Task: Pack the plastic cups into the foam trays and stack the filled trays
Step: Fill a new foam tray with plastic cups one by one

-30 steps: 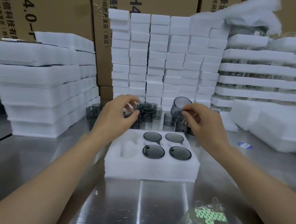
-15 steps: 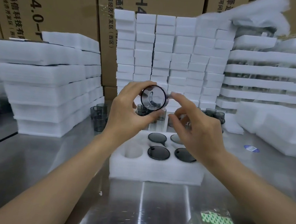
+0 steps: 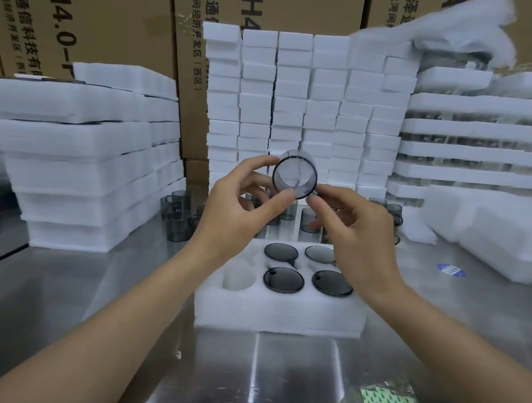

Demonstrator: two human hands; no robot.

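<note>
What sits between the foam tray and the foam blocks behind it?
In the head view, loose grey cups stand on the steel table between the foam tray and the foam blocks, partly hidden by the left hand and right hand.

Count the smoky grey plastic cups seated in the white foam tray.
4: back-middle cup, back-right cup, front-middle cup, front-right cup. The right hand partly covers the back-right cup; none seem hidden. Held cup excluded.

I stand at a packing bench in a warehouse or factory. Printed cartons (image 3: 91,15) are stacked along the back. White foam trays (image 3: 78,150) rise in piles on both sides, foam blocks (image 3: 291,106) form a wall ahead, and loose grey cups (image 3: 178,207) crowd the steel table (image 3: 102,299).
</note>
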